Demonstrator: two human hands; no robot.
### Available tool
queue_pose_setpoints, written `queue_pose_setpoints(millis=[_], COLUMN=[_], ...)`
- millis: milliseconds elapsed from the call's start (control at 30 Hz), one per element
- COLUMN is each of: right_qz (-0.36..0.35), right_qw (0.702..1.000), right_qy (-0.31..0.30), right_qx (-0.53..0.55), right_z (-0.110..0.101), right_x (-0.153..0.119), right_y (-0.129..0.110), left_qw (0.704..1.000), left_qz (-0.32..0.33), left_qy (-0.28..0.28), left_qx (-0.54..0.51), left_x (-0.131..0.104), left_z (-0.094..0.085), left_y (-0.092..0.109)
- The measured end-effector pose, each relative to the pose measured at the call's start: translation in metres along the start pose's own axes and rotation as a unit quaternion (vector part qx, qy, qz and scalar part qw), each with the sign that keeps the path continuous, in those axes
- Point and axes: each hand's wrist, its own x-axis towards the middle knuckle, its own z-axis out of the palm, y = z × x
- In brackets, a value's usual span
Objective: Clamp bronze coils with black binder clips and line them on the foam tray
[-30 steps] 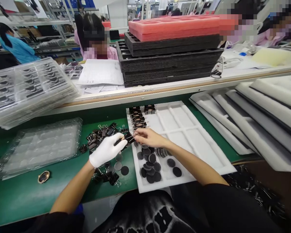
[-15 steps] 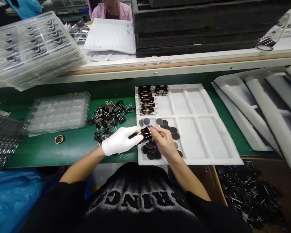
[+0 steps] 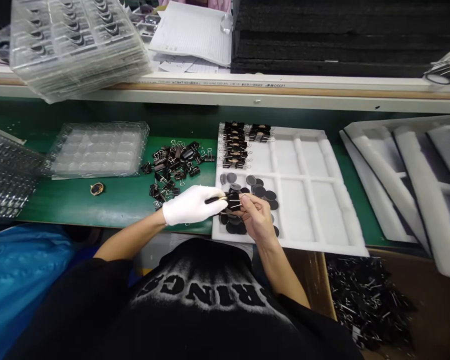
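My left hand [image 3: 195,205], in a white glove, grips a small dark piece with a gold-coloured edge. Bare, my right hand [image 3: 257,216] pinches the wire handles of a black binder clip [image 3: 234,201], which sits against that piece. Both hands meet over the near left part of a white foam tray [image 3: 324,243]. Dark round discs [image 3: 259,191] lie in the tray around my right hand. Clipped pieces [image 3: 235,145] stand in a column in its far left compartment, with a few more beside them. Loose binder clips [image 3: 174,167] are heaped on the green table left of the tray.
Clear plastic trays [image 3: 101,150] and a small round gold-rimmed piece [image 3: 97,188] lie on the left. More foam trays [image 3: 405,185] lean at the right. A box of clips [image 3: 367,300] stands below right. Stacked clear trays [image 3: 78,47] overhang the shelf edge [image 3: 195,95].
The camera view has shifted, so the table sits higher in the picture. Both hands remain together at the clip, which now appears turned more level, over the piece in my left hand.
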Motion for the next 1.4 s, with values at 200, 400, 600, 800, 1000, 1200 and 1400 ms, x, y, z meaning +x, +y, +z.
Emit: queue_pose_setpoints(millis=[200,400,600,800,1000,1200,1400], right_qz=[0.008,0.026,0.087,0.032,-0.030,-0.131,-0.176], right_qw=[1.000,0.999,0.994,0.926,0.937,0.918,0.856], right_qy=[0.017,0.023,-0.046,-0.164,-0.056,0.078,0.123], right_qx=[-0.021,-0.030,-0.042,-0.340,-0.343,-0.367,-0.470], right_z=[-0.005,-0.008,-0.024,-0.036,-0.067,-0.117,-0.147], right_x=[-0.001,-0.001,0.004,0.018,0.052,0.129,0.207], right_y=[-0.003,-0.009,-0.022,-0.049,-0.076,-0.076,-0.061], left_qw=[1.000,0.994,0.990,0.996,0.974,0.916,0.830], left_qz=[-0.005,-0.061,-0.036,-0.039,-0.073,-0.088,-0.190], left_qy=[0.002,-0.011,0.007,0.026,0.208,0.380,0.524], left_qx=[-0.004,-0.094,-0.139,-0.076,-0.047,-0.089,-0.004], left_x=[0.002,0.001,-0.003,-0.006,-0.028,-0.074,-0.116], left_z=[-0.001,0.007,0.008,0.020,0.030,0.058,0.077], left_y=[0.004,-0.006,-0.014,-0.011,-0.014,-0.044,-0.088])
